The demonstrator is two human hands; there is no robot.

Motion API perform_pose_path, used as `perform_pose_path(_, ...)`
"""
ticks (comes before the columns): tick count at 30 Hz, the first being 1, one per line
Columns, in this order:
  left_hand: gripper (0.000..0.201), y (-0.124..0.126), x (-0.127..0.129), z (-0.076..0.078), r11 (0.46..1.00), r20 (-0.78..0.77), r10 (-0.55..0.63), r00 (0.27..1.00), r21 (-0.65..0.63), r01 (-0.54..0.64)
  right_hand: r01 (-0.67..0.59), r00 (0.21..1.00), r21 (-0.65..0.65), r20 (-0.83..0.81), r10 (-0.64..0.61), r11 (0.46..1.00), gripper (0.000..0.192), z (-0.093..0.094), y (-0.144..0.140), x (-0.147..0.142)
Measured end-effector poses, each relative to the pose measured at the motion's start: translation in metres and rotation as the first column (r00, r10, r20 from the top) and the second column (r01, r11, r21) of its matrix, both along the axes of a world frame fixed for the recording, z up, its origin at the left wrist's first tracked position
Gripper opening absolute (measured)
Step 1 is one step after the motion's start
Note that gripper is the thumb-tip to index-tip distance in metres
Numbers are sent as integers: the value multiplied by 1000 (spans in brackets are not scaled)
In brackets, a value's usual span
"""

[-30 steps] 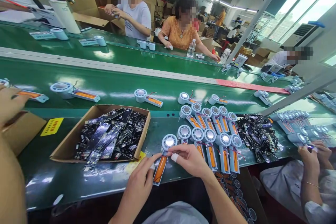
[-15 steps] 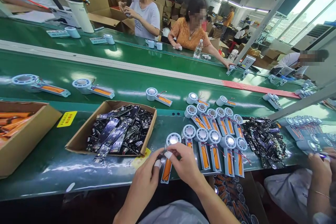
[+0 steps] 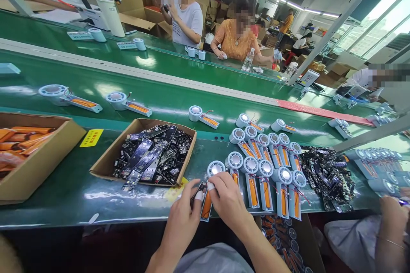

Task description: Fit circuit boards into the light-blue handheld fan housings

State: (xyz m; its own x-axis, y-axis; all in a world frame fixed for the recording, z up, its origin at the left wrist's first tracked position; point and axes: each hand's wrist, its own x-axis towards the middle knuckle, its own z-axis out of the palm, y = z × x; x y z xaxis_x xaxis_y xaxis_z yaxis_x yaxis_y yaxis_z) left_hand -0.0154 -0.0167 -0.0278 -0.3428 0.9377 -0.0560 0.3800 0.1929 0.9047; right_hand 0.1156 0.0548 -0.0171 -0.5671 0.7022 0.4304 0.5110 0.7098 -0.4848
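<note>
My left hand [image 3: 185,210] grips a narrow black circuit board [image 3: 198,192] between thumb and fingers, with a white cover on the thumb tip. Against the board's upper end, my right hand [image 3: 226,194] is closed in a pinch, with white on its fingertip; what lies in that pinch is too small to make out. Under both hands rests a light-blue fan-like unit, its round head [image 3: 216,168] pointing away from me and its handle with an orange battery [image 3: 206,205] pointing toward me. My fingers partly cover its middle.
Left of my hands stand a carton of circuit boards [image 3: 153,153] and a carton of orange batteries [image 3: 48,158]. Several similar units [image 3: 265,168] and a board pile [image 3: 329,175] lie to the right. Beyond runs a green conveyor [image 3: 166,94] with spaced units. A co-worker's hand [image 3: 395,213] is at far right.
The circuit board in my left hand now shows more clearly, tilted beside the handle. My right hand stays pinched close to it. The view has shifted slightly, and a co-worker across has raised an arm.
</note>
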Motion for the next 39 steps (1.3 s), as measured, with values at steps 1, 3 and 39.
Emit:
perform_pose_path(1,36,0,0,-1,1000,-14,7,1000,8,-7,-4,1000,13,29,3,1000,23,1,-1,0)
perform_pose_path(3,35,-1,1,-4,999,-69,26,997,41,-23,-7,997,37,75,4,999,22,3,-2,-1)
perform_pose_path(39,43,0,-4,7,979,-4,-112,994,169,111,-12,986,-650,-133,-99,760,29,32,4,10)
